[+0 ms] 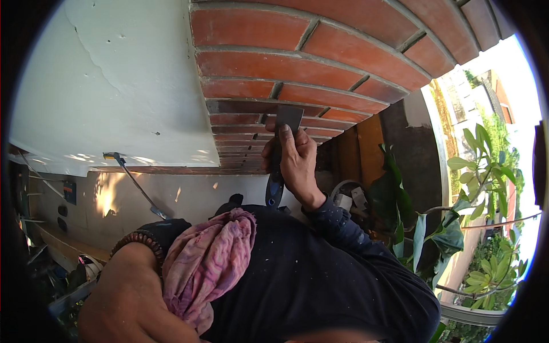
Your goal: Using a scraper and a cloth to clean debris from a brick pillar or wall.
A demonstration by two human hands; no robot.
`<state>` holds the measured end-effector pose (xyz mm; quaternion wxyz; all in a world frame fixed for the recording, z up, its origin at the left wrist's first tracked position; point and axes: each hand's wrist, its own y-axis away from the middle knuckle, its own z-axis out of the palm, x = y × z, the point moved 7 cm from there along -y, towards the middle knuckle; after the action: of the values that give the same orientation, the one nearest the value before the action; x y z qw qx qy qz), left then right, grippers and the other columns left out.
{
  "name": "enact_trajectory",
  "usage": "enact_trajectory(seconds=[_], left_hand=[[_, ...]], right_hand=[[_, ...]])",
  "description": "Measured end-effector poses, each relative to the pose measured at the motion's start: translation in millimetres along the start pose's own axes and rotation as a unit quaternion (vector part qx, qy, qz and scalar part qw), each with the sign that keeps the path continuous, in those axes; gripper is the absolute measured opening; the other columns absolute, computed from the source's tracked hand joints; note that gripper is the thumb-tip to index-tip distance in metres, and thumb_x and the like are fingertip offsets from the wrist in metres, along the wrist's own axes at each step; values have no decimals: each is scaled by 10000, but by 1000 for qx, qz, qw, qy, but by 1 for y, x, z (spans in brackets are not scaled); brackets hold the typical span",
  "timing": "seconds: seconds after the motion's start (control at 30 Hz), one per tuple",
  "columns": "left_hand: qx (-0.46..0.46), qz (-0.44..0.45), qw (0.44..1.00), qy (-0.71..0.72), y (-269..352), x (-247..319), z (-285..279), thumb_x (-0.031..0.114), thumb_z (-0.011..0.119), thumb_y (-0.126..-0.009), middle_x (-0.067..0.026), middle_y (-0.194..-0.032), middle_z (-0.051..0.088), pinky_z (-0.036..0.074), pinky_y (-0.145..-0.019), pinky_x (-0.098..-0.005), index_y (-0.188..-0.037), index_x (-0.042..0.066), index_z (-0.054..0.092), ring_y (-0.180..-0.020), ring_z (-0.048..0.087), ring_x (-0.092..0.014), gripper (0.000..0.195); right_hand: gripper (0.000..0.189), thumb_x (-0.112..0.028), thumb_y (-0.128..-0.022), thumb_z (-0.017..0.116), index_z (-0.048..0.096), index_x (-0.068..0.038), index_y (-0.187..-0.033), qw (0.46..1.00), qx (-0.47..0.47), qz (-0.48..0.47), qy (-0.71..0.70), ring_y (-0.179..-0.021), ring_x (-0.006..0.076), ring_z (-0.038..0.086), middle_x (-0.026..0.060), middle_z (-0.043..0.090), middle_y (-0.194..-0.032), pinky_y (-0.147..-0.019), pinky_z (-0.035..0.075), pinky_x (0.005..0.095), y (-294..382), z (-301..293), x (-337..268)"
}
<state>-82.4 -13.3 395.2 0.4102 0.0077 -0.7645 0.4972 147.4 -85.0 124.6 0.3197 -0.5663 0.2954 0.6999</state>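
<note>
My right hand [297,160] is closed around the dark handle of a putty knife [290,115], thumb pressed on the base of its flat metal blade. The blade points up, in front of a red brick wall [257,64] with grey mortar joints; whether it touches the wall is unclear. Close to the camera at the lower left is my left hand [124,296], bent in towards me, with a brown bead bracelet at the wrist. A crumpled pink patterned cloth [210,261] lies against that hand and hangs over my dark shirt. The left fingers are mostly hidden.
A white plastered wall [128,85] with small holes and a crack adjoins the bricks at left. A long-handled tool [137,184] leans there above the pale floor. At right are large-leaved plants [390,193] and a bucket [349,197] holding objects.
</note>
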Motion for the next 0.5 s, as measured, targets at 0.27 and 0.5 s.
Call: enact_trajectory(seconds=[0.27,0.5], left_hand=[[143,-27,983,-113,75,23,17,434,592,-1071,45,-775,644,313,-632,-284,-1070,241,624,-634,479,-102,196],[326,125,932,-95,93,-63,-63,290,777,-979,-148,-1069,643,466,-608,-311,-1389,80,514,-812,613,-221,530]], right_hand=[[382,-333,-1154,492,671,-1,-1214,999,46,7,-5,-505,163,626,93,663,-714,-472,490,279,6,-55,18],[363,-318,-1156,489,672,-7,-1187,997,77,-2,8,-499,163,611,100,660,-713,-469,474,276,28,-96,40]])
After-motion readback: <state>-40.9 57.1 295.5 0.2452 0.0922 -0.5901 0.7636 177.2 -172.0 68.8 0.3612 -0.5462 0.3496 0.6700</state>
